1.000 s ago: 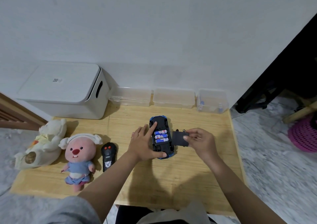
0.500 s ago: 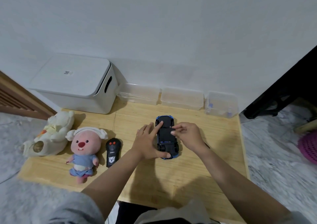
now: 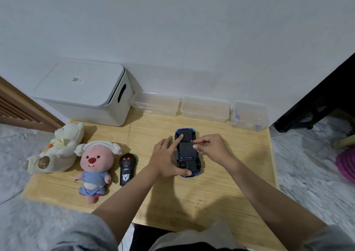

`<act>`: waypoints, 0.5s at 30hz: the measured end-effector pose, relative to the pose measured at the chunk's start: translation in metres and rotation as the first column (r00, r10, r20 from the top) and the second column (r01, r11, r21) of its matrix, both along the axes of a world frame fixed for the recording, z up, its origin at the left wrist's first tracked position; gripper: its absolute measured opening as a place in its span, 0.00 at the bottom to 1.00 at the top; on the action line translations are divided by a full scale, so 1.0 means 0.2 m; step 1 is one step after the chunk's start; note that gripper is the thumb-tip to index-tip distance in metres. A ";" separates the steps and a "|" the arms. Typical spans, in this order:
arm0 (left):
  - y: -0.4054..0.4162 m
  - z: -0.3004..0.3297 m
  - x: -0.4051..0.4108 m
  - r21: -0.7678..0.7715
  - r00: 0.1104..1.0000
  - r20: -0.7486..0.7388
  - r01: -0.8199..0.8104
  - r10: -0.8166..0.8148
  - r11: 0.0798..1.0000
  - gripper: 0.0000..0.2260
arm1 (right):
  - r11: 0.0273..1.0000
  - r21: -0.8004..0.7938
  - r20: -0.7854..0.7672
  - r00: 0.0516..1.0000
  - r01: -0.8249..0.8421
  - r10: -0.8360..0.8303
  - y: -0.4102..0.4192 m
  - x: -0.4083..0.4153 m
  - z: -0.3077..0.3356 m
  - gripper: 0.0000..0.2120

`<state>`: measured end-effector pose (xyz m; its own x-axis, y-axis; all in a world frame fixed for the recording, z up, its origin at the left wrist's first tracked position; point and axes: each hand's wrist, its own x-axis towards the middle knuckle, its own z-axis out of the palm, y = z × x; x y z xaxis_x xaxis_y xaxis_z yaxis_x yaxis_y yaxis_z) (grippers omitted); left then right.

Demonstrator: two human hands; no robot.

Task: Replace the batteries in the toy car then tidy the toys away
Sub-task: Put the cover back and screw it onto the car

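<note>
The blue toy car lies belly-up in the middle of the wooden table, black battery cover sitting over its underside. The left hand braces it, forefinger stretched along the chassis, thumb against the near end. The right hand pinches at the cover's right edge with curled fingers. To the left sit a black remote, a pink plush, a cream plush.

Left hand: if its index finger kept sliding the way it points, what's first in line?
The left hand points up along the toy car toward the wall; past the car's front, probably the middle clear box, though depth is unclear.
</note>
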<state>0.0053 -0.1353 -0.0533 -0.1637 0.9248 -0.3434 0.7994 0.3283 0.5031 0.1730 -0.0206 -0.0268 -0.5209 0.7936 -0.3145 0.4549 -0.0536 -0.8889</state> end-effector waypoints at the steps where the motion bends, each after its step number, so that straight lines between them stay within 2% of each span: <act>1: 0.00 0.00 0.00 -0.002 1.000 0.004 0.000 0.000 1.000 0.54 | 1.000 -0.005 -0.003 1.000 0.009 -0.009 0.00 0.00 -0.01 0.11; 8: -0.01 0.00 0.00 0.030 0.999 0.036 -0.013 0.012 0.999 0.54 | 0.998 0.038 -0.016 0.998 0.055 -0.054 -0.02 -0.03 -0.03 0.09; 15: 0.00 -0.02 0.00 0.105 0.998 0.061 -0.022 0.016 0.994 0.57 | 0.994 0.107 0.023 1.000 0.004 -0.006 -0.03 -0.01 -0.02 0.11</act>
<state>0.0052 -0.1357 -0.0580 -0.1633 0.9534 -0.2538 0.7607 0.2855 0.5830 0.1710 -0.0265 -0.0302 -0.5105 0.8258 -0.2397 0.4752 0.0386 -0.8790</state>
